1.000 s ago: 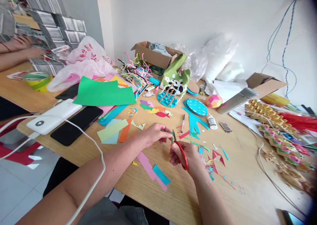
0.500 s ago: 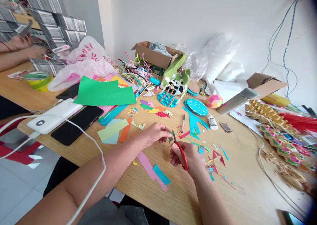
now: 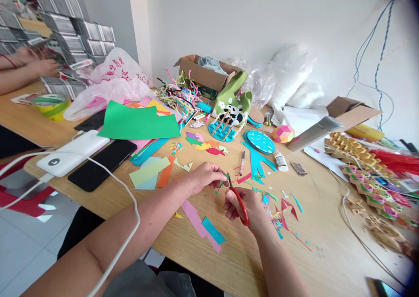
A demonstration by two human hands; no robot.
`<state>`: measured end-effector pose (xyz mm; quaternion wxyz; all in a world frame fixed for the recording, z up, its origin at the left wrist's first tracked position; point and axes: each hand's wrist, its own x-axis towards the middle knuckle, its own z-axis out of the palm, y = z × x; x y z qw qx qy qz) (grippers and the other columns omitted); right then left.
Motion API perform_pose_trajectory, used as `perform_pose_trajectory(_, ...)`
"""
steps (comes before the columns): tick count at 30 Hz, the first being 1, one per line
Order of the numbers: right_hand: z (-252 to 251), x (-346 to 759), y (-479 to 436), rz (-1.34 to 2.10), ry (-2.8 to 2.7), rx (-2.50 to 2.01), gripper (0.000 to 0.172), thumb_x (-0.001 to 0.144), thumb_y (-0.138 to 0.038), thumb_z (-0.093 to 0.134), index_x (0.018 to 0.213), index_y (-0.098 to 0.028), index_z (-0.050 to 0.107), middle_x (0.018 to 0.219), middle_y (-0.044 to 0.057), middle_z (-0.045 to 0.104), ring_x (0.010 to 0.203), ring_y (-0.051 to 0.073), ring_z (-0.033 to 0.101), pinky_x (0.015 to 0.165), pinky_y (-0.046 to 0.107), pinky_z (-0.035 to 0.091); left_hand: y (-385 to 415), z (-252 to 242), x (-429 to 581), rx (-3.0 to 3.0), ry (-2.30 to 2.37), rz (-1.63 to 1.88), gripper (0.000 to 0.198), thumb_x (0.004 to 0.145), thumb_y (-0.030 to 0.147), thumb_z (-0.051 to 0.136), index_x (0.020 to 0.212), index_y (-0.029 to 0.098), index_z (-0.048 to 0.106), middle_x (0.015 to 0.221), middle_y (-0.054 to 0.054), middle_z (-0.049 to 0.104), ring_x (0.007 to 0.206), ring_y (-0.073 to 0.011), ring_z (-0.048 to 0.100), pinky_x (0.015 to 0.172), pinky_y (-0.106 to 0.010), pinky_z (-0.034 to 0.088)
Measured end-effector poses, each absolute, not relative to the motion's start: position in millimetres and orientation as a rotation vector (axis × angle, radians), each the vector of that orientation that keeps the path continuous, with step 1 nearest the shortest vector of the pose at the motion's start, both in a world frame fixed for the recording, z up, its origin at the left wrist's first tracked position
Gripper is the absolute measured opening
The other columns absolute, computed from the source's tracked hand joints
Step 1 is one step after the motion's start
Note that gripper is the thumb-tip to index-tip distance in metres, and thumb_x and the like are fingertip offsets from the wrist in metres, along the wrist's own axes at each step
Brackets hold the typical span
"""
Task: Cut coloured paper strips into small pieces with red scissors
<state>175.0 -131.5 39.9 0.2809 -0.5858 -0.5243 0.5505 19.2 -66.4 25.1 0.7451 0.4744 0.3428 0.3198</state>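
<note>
My left hand point(image 3: 209, 177) pinches a small green paper piece point(image 3: 226, 176) between thumb and fingertips, over the middle of the wooden table. Just right of it, my right hand point(image 3: 242, 204) is wrapped round red-handled scissors point(image 3: 242, 206), whose blades point up and left, close to the green piece. Small coloured paper fish point(image 3: 215, 151) lie beyond my hands. A purple strip point(image 3: 195, 218) and a blue strip point(image 3: 213, 230) rest on the near side. Paper scraps point(image 3: 288, 207) are scattered to the right of my right hand.
At the left are a white power bank point(image 3: 72, 154), a black phone point(image 3: 102, 165) and green paper point(image 3: 139, 121). A white cable point(image 3: 136, 205) crosses my left forearm. A glue bottle point(image 3: 280, 161) and a grey tumbler point(image 3: 310, 134) stand or lean right. Another person's hands point(image 3: 36, 61) are far left.
My hands have barely moved; the scissor blades look closer together by the green piece. At the far left, the other person's hands have shifted slightly.
</note>
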Motion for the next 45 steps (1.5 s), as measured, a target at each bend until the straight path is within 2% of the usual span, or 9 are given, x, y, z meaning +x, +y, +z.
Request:
perform_pose_trajectory(10, 42.0, 173.7, -130.7, 1.474, -1.428, -1.579, 0.047, 0.066, -0.06, 0.065, 0.058, -0.015, 0.055, 0.045, 0.001, 0.059, 0.038, 0.013, 0.059, 0.036, 0.019, 0.045, -68.0, 29.2, 18.9, 1.077, 0.749, 0.673, 0.014, 0.063, 0.027, 0.061, 0.067, 0.013, 0.06, 0.064, -0.002, 0.061, 0.049, -0.0067, 0.045, 0.048, -0.022, 0.029)
perform_pose_trajectory(17, 40.9, 175.9, -130.2, 1.469, -1.475, -1.589, 0.044, 0.066, -0.058, 0.065, 0.06, -0.015, 0.054, 0.047, 0.0, 0.059, 0.04, 0.014, 0.059, 0.038, 0.02, 0.046, -66.2, 24.1, 18.6, 1.1, 0.751, 0.682, 0.011, 0.062, 0.026, 0.061, 0.061, 0.015, 0.058, 0.046, 0.004, 0.047, 0.044, -0.0072, 0.041, 0.045, -0.023, 0.027)
perform_pose_trajectory(24, 38.1, 176.0, -129.2, 1.484, -1.465, -1.603, 0.044, 0.066, -0.056, 0.065, 0.058, -0.016, 0.051, 0.048, 0.001, 0.06, 0.036, 0.012, 0.056, 0.035, 0.019, 0.042, -66.6, 25.8, 18.6, 1.034, 0.786, 0.7, 0.012, 0.061, 0.025, 0.06, 0.064, 0.013, 0.061, 0.063, -0.002, 0.062, 0.048, -0.0066, 0.045, 0.047, -0.023, 0.028)
perform_pose_trajectory(33, 40.4, 174.7, -128.5, 1.504, -1.45, -1.561, 0.043, 0.066, -0.054, 0.067, 0.059, -0.015, 0.049, 0.046, 0.0, 0.059, 0.037, 0.011, 0.058, 0.03, 0.015, 0.036, -65.8, 24.5, 19.0, 1.047, 0.815, 0.693, 0.013, 0.061, 0.025, 0.06, 0.066, 0.013, 0.059, 0.061, -0.001, 0.061, 0.047, -0.0064, 0.045, 0.047, -0.021, 0.027)
perform_pose_trajectory(38, 35.3, 175.5, -126.4, 1.525, -1.415, -1.519, 0.045, 0.065, -0.056, 0.067, 0.057, -0.016, 0.047, 0.046, -0.001, 0.058, 0.036, 0.012, 0.057, 0.033, 0.018, 0.042, -67.2, 28.2, 18.1, 1.036, 0.785, 0.688, 0.013, 0.064, 0.027, 0.06, 0.066, 0.014, 0.057, 0.061, -0.001, 0.06, 0.05, -0.0071, 0.046, 0.049, -0.021, 0.029)
perform_pose_trajectory(45, 36.2, 174.9, -126.5, 1.5, -1.398, -1.499, 0.044, 0.065, -0.056, 0.066, 0.058, -0.016, 0.048, 0.045, -0.002, 0.058, 0.037, 0.013, 0.058, 0.033, 0.019, 0.042, -67.5, 25.3, 20.8, 1.018, 0.778, 0.705, 0.017, 0.062, 0.027, 0.065, 0.067, 0.013, 0.057, 0.061, -0.001, 0.059, 0.048, -0.0058, 0.043, 0.046, -0.021, 0.026)
